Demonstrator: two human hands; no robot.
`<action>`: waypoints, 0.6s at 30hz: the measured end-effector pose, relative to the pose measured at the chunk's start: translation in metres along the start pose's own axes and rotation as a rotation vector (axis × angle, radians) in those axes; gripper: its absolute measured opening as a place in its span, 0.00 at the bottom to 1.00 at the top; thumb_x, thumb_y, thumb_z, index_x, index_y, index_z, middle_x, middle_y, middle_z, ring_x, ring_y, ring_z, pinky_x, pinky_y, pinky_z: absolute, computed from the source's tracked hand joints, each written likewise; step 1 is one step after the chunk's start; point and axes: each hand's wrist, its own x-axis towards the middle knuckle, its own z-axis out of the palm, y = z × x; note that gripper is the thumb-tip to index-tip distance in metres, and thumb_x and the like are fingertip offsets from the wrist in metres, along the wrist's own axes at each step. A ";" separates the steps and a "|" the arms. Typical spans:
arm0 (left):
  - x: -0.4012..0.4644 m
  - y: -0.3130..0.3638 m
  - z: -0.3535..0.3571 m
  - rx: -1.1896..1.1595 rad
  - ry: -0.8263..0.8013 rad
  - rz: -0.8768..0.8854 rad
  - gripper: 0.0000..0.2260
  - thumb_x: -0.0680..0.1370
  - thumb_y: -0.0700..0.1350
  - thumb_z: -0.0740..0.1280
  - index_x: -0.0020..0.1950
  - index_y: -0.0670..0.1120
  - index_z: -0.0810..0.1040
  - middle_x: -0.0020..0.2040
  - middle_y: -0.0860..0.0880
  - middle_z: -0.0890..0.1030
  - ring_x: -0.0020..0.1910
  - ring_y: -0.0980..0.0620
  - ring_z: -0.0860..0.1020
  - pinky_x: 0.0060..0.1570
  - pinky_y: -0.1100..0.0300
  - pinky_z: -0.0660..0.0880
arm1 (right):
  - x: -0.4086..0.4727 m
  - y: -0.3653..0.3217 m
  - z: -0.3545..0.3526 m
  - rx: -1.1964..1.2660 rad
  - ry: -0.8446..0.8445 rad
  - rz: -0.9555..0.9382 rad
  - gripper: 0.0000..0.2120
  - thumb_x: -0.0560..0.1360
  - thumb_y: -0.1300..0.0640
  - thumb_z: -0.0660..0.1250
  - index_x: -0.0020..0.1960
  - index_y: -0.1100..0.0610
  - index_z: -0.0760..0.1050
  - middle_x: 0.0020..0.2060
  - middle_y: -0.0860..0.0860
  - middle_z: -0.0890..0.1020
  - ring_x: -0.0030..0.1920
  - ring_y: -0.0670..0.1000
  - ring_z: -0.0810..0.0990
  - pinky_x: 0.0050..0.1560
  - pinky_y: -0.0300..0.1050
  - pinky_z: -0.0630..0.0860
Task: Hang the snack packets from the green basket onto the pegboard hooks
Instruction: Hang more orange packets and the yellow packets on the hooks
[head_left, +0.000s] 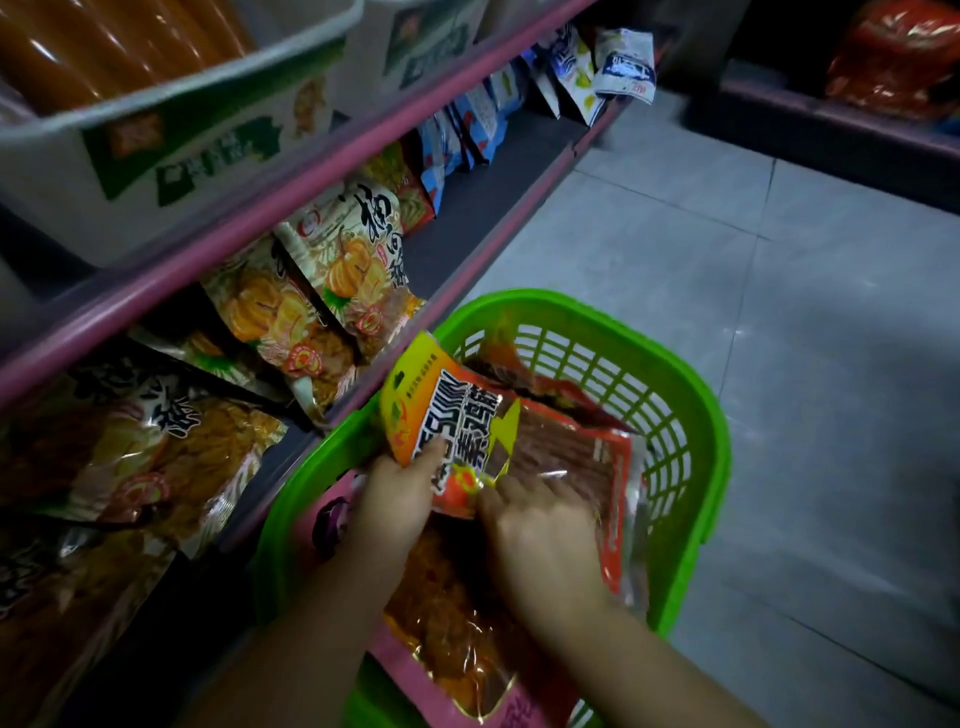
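Observation:
A green plastic basket stands on the floor beside the shelves, filled with snack packets. My left hand grips the lower edge of a yellow and orange packet with black and white lettering, its top tilted up toward the shelf. My right hand reaches into the basket, fingers curled at the same packet's edge and over a red packet with a clear window. A pink-edged packet of orange snacks lies under my forearms. No pegboard hooks are in view.
Pink-edged shelves run along the left, with pumpkin-print bags, dark bags and blue and white packets. White cartons sit on the upper shelf. Grey tiled floor spreads to the right; another dark shelf stands far right.

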 end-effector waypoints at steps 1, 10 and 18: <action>0.002 -0.005 -0.006 0.045 0.077 -0.016 0.14 0.75 0.51 0.69 0.54 0.43 0.79 0.51 0.42 0.82 0.51 0.42 0.80 0.56 0.46 0.74 | -0.005 -0.006 -0.002 0.032 -0.010 -0.019 0.12 0.56 0.46 0.78 0.32 0.51 0.79 0.28 0.46 0.80 0.31 0.46 0.80 0.34 0.36 0.74; -0.009 -0.001 -0.045 0.231 0.178 0.234 0.07 0.74 0.42 0.71 0.42 0.46 0.72 0.34 0.55 0.73 0.31 0.59 0.71 0.28 0.67 0.61 | 0.047 0.051 -0.010 0.385 0.153 0.251 0.23 0.72 0.49 0.69 0.65 0.56 0.72 0.57 0.57 0.76 0.59 0.57 0.73 0.58 0.50 0.70; -0.014 0.002 -0.087 0.263 0.174 0.306 0.08 0.69 0.39 0.75 0.45 0.44 0.78 0.35 0.52 0.77 0.36 0.54 0.76 0.41 0.63 0.67 | 0.063 0.056 0.010 -0.047 -0.250 0.200 0.09 0.78 0.57 0.58 0.54 0.54 0.75 0.51 0.54 0.81 0.52 0.57 0.80 0.39 0.44 0.66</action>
